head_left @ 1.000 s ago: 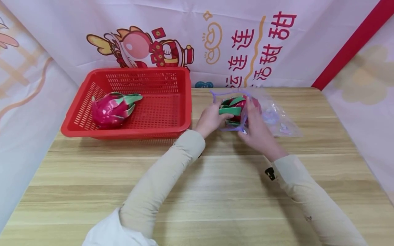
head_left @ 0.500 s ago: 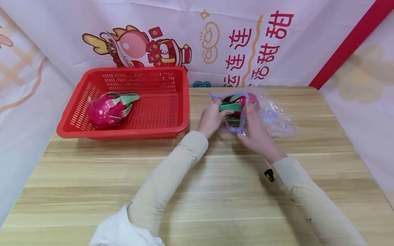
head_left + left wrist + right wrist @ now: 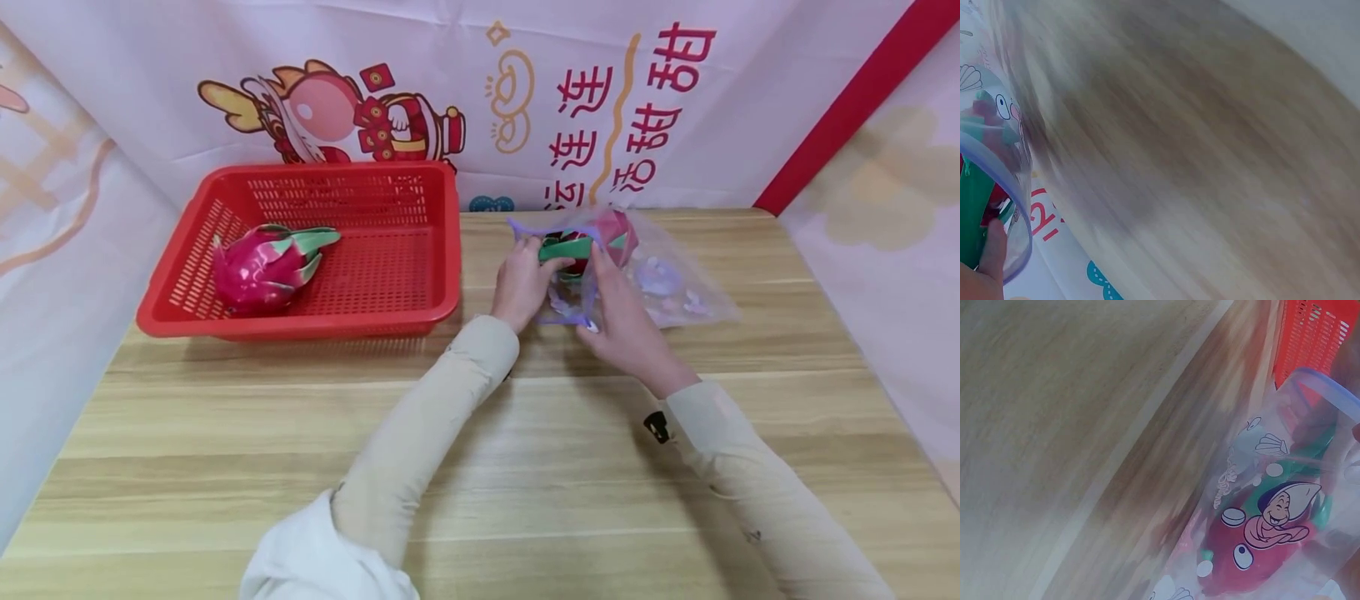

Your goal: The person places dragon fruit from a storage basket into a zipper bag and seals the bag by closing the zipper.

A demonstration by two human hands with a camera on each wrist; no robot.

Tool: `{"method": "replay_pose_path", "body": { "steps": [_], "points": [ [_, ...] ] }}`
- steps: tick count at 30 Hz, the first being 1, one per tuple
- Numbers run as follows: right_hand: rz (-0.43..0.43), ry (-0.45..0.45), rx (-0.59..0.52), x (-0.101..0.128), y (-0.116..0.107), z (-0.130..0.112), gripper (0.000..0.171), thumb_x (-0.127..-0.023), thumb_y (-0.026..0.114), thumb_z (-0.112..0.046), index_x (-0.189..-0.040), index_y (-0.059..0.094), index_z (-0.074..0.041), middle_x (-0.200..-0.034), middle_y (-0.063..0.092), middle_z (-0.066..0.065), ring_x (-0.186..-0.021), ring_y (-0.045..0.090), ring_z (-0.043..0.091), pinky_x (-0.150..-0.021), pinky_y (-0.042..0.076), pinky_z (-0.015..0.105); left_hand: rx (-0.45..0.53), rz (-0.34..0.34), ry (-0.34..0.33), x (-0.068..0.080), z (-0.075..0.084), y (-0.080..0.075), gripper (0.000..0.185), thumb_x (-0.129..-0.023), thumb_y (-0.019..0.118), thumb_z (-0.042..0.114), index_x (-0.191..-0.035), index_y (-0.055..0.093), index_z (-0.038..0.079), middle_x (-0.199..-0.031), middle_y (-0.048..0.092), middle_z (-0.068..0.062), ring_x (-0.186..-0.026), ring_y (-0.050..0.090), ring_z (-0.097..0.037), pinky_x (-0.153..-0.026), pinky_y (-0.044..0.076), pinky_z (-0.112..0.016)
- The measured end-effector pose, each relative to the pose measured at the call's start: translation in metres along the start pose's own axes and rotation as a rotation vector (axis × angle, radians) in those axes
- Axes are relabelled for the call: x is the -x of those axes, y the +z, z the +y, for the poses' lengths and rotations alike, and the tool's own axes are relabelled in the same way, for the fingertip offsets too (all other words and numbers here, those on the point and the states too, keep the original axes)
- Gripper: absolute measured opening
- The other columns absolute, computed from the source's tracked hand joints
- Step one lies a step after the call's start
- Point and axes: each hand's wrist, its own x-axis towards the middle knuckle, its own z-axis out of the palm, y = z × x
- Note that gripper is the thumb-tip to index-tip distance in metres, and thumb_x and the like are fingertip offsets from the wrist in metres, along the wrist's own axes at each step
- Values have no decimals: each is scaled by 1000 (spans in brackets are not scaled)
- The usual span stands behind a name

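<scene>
Left hand (image 3: 519, 285) grips dragon fruit (image 3: 618, 235) by a leaf (image 3: 567, 249); right hand (image 3: 628, 327) pinches the bag (image 3: 662, 285). Slack film could snag the leaf.

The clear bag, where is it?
In the head view, the clear bag is right of the red basket, the left hand at its open mouth.

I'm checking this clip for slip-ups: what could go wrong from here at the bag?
A green leaf of the dragon fruit lies at the mouth of the plastic bag, so it might snag on the purple rim.
If the right hand loses the rim, the bag could sag shut.
The left hand grips the fruit's leafy end, so a hard push or pull might bend a leaf.
</scene>
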Motion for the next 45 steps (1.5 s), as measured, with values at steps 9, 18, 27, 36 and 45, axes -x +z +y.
{"method": "replay_pose_path", "body": {
  "steps": [9,18,27,36,45],
  "points": [
    [-9,-19,-14,0,0,-1,103,-76,68,-5,-153,-1,-3,-157,13,26,-143,22,44,-117,22,57,-29,2,-28,-6,2,3,53,-87,61,46,-127,58,11,-120,60,-8,-106,60,-22,-95,50,-35],
    [10,-35,-6,4,1,2,102,-75,70,-3,-153,3,-5,-158,14,23,-142,24,44,-116,22,57,-8,-22,-49,-5,-2,5,61,-87,61,45,-139,49,15,-135,55,-7,-122,55,-23,-105,44,-35],
    [59,-42,15,7,1,7,95,-76,68,-6,-152,11,-3,-157,18,24,-142,25,44,-116,23,57,31,-45,-83,-9,-1,5,68,-87,63,42,-145,41,15,-142,50,-7,-131,49,-23,-110,40,-36],
    [16,-73,93,7,1,9,75,-84,61,-11,-148,26,3,-157,20,21,-143,25,41,-116,24,56,-2,-28,-63,-12,-1,5,62,-87,63,43,-135,44,8,-134,48,-11,-119,54,-24,-104,46,-37],
    [38,-104,90,8,7,11,72,-85,62,-10,-148,29,0,-156,22,23,-141,27,44,-115,25,57,-73,-4,-21,-12,-1,5,60,-88,62,44,-135,47,10,-126,54,-10,-114,58,-24,-99,49,-37]
  ]
}}
